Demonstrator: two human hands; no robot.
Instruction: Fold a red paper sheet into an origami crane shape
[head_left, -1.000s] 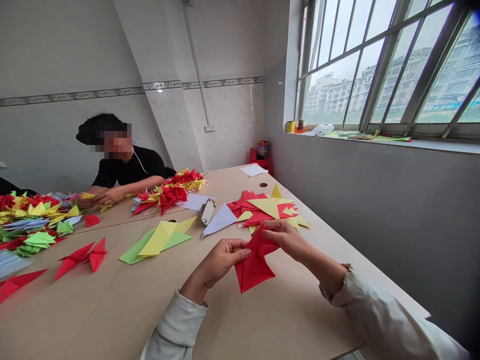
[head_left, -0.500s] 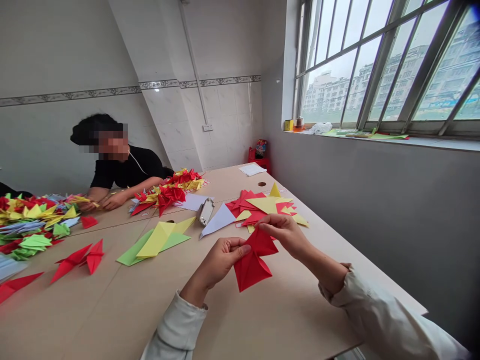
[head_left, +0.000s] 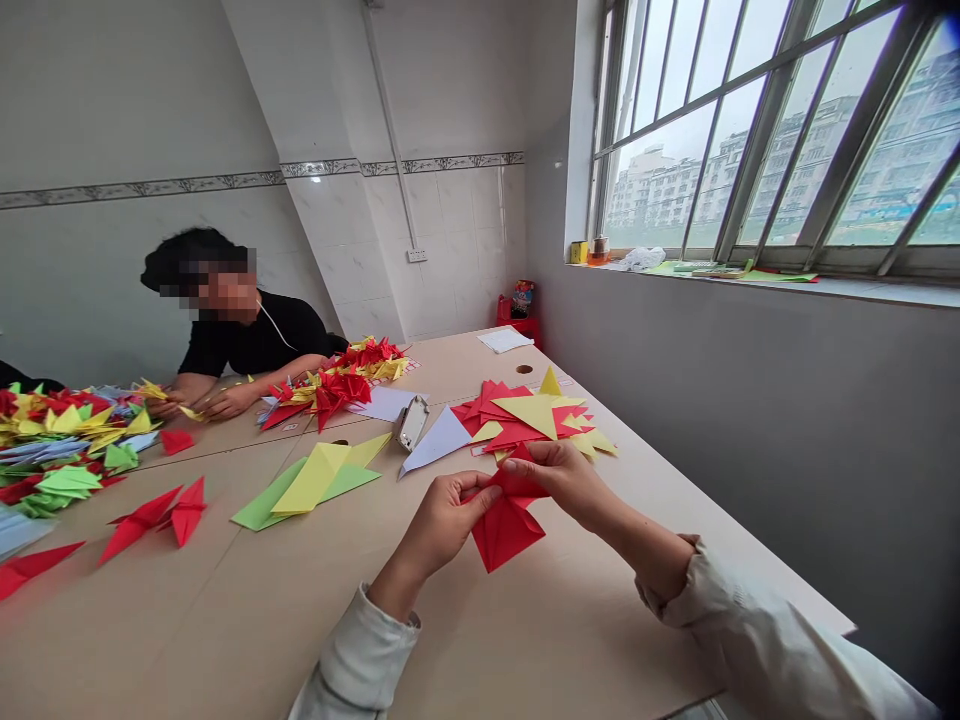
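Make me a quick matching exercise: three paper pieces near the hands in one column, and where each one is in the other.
Things:
1. Red folded paper
2. Yellow folded paper
3. Pale blue paper triangle

Places:
A. On a green paper sheet
B. Beside a metal object
C. Between the left hand and right hand

Pairs: 1-C, 2-A, 3-B

Origami pieces (head_left: 60, 440) heap on the left of the table (head_left: 570, 640), a co-worker (head_left: 240, 330) behind them; more pieces (head_left: 525, 415) lie ahead, a folded sheet (head_left: 508, 530) between the left hand (head_left: 439, 525) and right hand (head_left: 562, 480), a window (head_left: 750, 140) at right.
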